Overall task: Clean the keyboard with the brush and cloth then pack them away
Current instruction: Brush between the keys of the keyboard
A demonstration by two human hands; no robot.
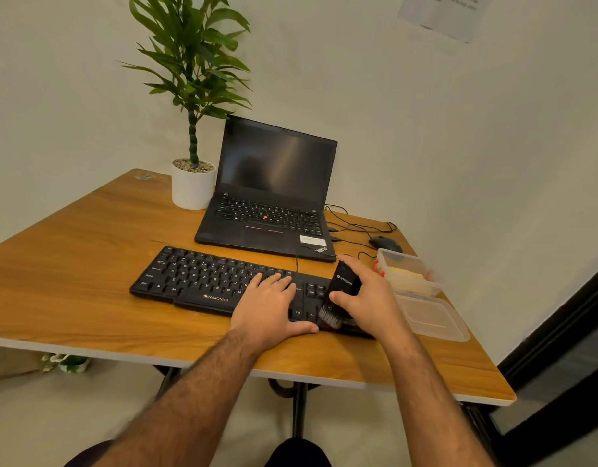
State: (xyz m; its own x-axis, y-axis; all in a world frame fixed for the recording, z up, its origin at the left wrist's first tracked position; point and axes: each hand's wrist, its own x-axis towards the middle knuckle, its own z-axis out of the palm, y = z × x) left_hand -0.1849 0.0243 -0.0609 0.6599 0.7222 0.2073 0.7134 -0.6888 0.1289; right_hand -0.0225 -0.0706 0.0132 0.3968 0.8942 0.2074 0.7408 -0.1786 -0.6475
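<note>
A black Zebronics keyboard (pixel 203 281) lies across the wooden table (pixel 88 257). My left hand (pixel 269 305) rests flat on its right-middle keys, fingers spread, thumb at the front edge. My right hand (pixel 371 294) grips a black brush (pixel 341 291) by its body. The brush's bristles point down and touch the keys at the keyboard's right end. A yellow cloth (pixel 407 274) lies inside a clear plastic box (pixel 388 256) to the right of the keyboard.
An open black laptop (pixel 274 197) stands behind the keyboard, with a potted plant (pixel 193 183) to its left. A black mouse (pixel 385 244) and cables lie at the back right. A clear lid (pixel 432 315) sits by the table's right edge.
</note>
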